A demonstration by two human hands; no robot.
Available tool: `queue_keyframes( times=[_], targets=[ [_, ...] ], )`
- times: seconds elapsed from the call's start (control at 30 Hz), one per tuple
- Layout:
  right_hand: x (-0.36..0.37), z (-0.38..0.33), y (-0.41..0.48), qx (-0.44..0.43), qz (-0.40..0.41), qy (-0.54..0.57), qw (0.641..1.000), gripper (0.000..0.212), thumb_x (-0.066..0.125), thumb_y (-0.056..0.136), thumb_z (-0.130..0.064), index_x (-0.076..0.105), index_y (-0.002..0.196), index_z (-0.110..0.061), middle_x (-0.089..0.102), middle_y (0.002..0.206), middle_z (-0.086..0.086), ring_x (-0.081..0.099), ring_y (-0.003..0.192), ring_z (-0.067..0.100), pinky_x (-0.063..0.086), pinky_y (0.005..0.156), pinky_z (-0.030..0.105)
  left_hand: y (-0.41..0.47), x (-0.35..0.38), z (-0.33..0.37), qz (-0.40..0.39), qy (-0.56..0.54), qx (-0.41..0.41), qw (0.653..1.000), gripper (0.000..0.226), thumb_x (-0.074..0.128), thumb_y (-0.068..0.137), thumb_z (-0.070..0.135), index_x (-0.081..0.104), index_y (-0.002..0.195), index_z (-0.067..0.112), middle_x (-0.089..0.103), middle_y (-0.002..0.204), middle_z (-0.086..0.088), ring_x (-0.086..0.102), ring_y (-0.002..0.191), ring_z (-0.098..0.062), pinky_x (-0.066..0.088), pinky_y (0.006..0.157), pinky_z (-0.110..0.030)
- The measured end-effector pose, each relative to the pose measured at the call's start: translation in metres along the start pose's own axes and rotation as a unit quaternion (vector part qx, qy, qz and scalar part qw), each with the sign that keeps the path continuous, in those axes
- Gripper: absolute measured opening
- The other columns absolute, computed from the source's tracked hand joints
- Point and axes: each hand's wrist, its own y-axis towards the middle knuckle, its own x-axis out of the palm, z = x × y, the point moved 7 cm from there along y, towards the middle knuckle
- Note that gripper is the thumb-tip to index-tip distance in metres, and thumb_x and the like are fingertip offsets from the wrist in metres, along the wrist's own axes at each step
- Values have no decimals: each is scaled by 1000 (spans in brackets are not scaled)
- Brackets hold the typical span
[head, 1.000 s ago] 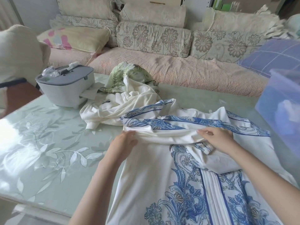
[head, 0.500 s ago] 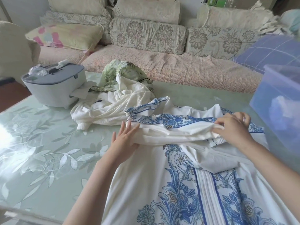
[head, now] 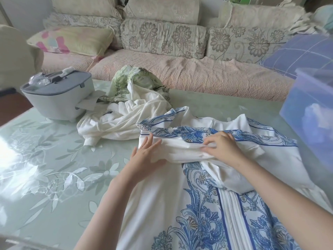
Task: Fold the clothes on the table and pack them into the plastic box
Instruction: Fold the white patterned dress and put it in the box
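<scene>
Tip for this fold: the blue-and-white garment [head: 198, 222] lies flat from mid-tabletop [head: 45, 168] down past the near edge, with its top turned over into a white band; the left hand [head: 146, 157] lies flat on the band's left end, fingers straight, pressing it down; the right hand [head: 223, 150] has its fingers curled, pinching the bunched cloth in the middle of the band. I'd keep the left one as the anchor and pull the wrinkles out toward the right edge, getting the crease straight before folding again; this fabric looks slippery, so go slow. Count: three garments, namely this one, a white ribbed top [head: 122, 123] and a green leafy piece [head: 126, 80] heaped toward the far edge; one plastic box [head: 310, 109] at the right edge, something pale inside, too blurry to tell; one grey lidded container [head: 55, 98] near the far left corner.
</scene>
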Motion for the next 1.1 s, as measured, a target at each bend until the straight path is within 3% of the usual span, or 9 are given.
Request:
queue_keyframes(
  times=[0.17,0.27,0.4,0.5,0.6,0.83,0.9,1.03,1.1],
  targets=[
    [-36,42,-9,108,117,-27,987,14,69,83,-30,70,79,-16,68,81,9,57,92,29,36,68,30,3,4,-4,-25,-2,-22,999,52,38,97,47,28,147,34,4,159,8,-8,146,-10,-1,116,-45],
    [-51,70,-16,152,93,-83,981,6,73,76,-19,68,78,-19,70,82,10,55,98,31,33,83,32,2,5,-4,-28,1,-34,999,56,34,97,49,20,149,35,0,159,2,-11,145,-11,-2,117,-43],
    [-45,72,-14,148,21,-5,989,38,69,75,-13,67,112,-23,62,119,7,47,116,33,35,99,35,-1,13,0,-44,27,-49,997,84,50,89,56,1,152,28,2,160,-2,-6,147,-19,-2,117,-43],
    [-36,30,4,93,25,82,992,33,62,85,-20,66,117,-26,58,128,0,42,126,28,29,107,34,-3,8,-1,-20,-1,-83,996,98,62,79,60,11,152,19,20,156,-2,13,144,-21,13,117,-38],
    [-15,-11,26,81,5,136,987,19,61,87,-38,68,104,-31,60,122,5,40,128,25,32,106,35,-7,-4,-4,55,7,-131,990,82,65,79,55,33,144,15,43,138,-5,34,127,-24,28,104,-33],
    [29,-74,67,81,-75,89,990,64,42,80,-77,58,75,-15,57,97,5,32,125,29,25,105,37,-8,9,1,40,-128,-157,978,51,71,80,29,52,126,16,62,95,2,57,87,-17,40,63,-21],
    [37,-80,74,109,-97,84,986,69,31,76,-85,48,67,-19,57,109,11,28,130,32,20,110,43,-7,7,6,41,-159,-144,976,46,68,81,17,54,125,19,57,81,7,54,75,-13,36,51,-11],
    [48,-87,86,168,-123,134,969,93,39,67,-90,55,128,-22,39,144,15,15,140,34,13,111,45,-9,3,19,58,-174,-104,978,58,55,83,6,45,136,27,61,96,-11,57,90,-26,33,58,-22],
    [49,-95,90,167,-104,196,961,88,53,69,-81,50,135,-23,37,146,15,17,139,34,13,111,43,-9,2,24,62,-164,-86,981,63,52,84,4,41,141,30,58,107,-13,54,94,-24,30,63,-17]
  ],
)
